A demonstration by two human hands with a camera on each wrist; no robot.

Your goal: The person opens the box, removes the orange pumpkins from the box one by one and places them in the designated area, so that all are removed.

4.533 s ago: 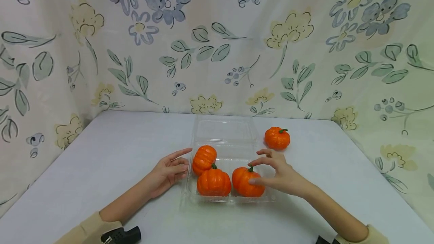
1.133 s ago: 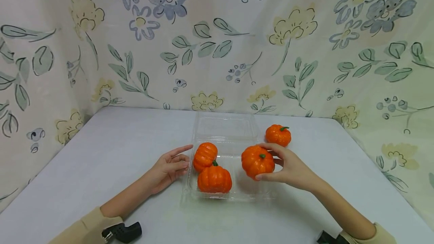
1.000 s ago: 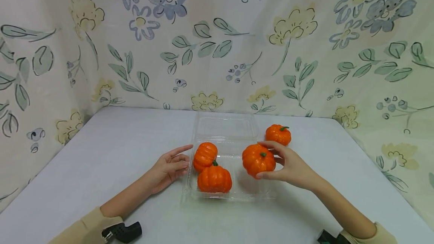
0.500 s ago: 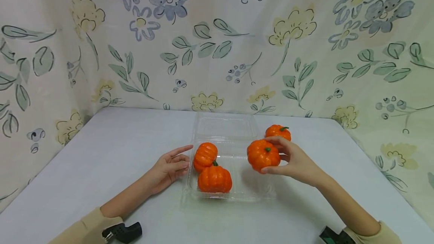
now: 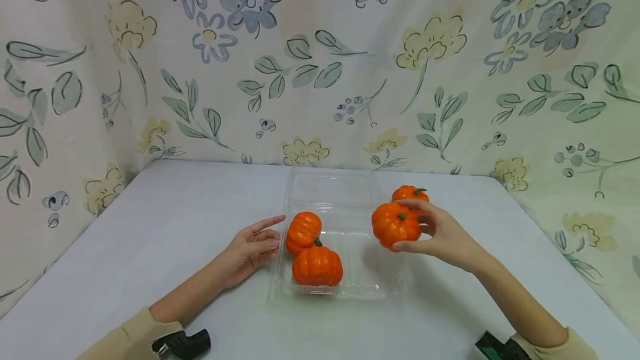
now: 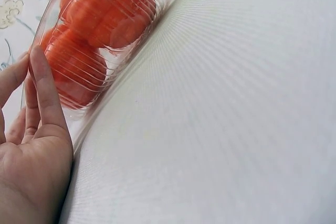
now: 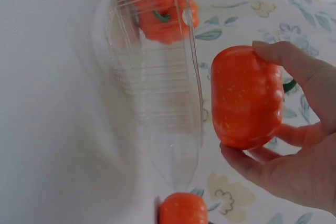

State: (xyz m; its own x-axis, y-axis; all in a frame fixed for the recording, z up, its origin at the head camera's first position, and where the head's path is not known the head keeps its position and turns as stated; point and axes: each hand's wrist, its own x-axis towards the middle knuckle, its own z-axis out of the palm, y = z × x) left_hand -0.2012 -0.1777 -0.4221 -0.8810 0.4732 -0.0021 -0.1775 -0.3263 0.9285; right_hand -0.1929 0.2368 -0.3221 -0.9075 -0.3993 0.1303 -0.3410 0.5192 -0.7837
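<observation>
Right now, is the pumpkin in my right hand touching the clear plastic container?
Apart. The right wrist view shows it: the held pumpkin is separate from the clear container, with a strip of patterned cloth visible between them.

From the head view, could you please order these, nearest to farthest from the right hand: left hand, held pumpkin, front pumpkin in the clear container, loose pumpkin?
1. Held pumpkin: gripped by the right hand.
2. Loose pumpkin: just beyond it, partly hidden.
3. Front pumpkin: to the left, inside the clear container.
4. Left hand: farthest, at the container's left side.
</observation>
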